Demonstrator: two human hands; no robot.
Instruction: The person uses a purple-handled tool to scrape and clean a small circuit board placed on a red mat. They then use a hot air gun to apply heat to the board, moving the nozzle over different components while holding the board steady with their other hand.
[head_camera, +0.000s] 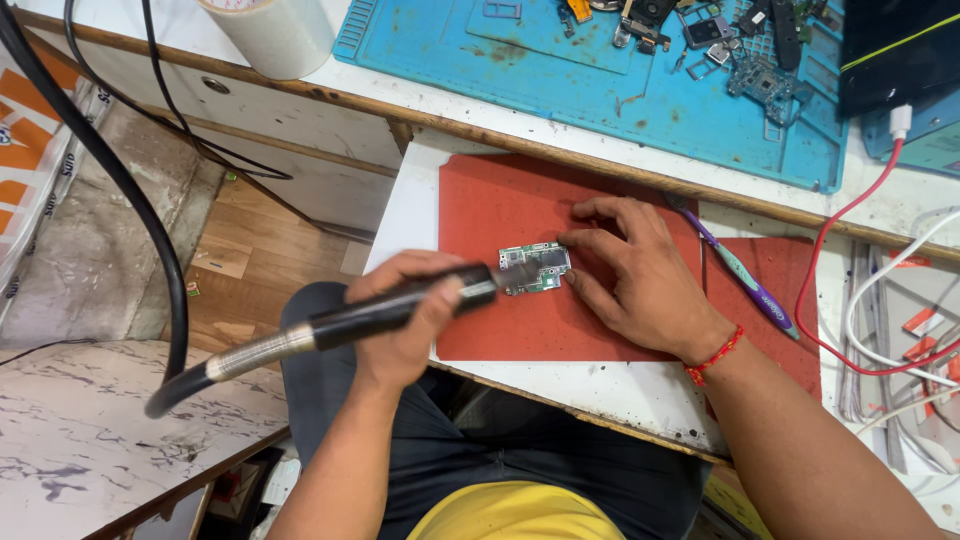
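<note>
Left hand (405, 315) closed around black hot-air handpiece (395, 310), nozzle over small green circuit board (535, 268) on red mat (500, 210). Right hand (640, 275) fingers spread, pinning board's edge. Heating step, apparently; next needs steady nozzle, board held still. Toothbrush (745, 275) beside.

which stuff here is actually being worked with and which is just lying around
In use: left hand gripping the black hot-air handpiece; right hand steadying the small circuit board on the red mat.

Lying about: toothbrush, tape roll, red cable, loose parts on the blue mat.
</note>
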